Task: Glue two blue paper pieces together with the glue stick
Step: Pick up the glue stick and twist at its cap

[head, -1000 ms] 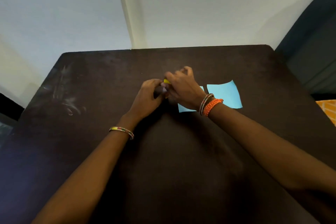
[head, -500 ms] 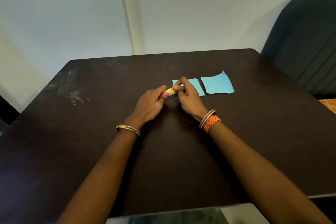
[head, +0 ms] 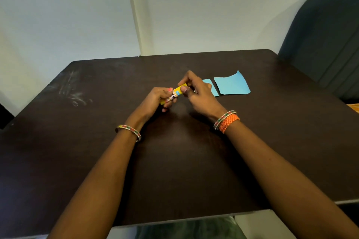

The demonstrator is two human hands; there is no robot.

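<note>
Pale wall (head: 77,15) rises behind the dark counter (head: 174,161) where we work, and chalky scuff marks (head: 74,93) show on its far left part. Moving right, our left hand (head: 155,101) curls around the lower end of the yellow glue stick (head: 175,93), a thin bangle (head: 129,132) on that wrist. We hold the stick tilted, its upper end pointing up and to the right, lifted just above the counter near its middle. Our right hand (head: 196,93) pinches that upper end between thumb and fingers; we cannot tell whether the cap is on or off. An orange braided band (head: 229,122) and a beaded bangle sit on the right wrist. Behind the right hand lies one blue paper piece (head: 210,88), partly hidden by our fingers, flat on the counter. Just beside it, with a narrow gap between, lies the second blue paper piece (head: 232,85), one far corner curling up. At the far right stands a dark chair (head: 326,35)
</note>
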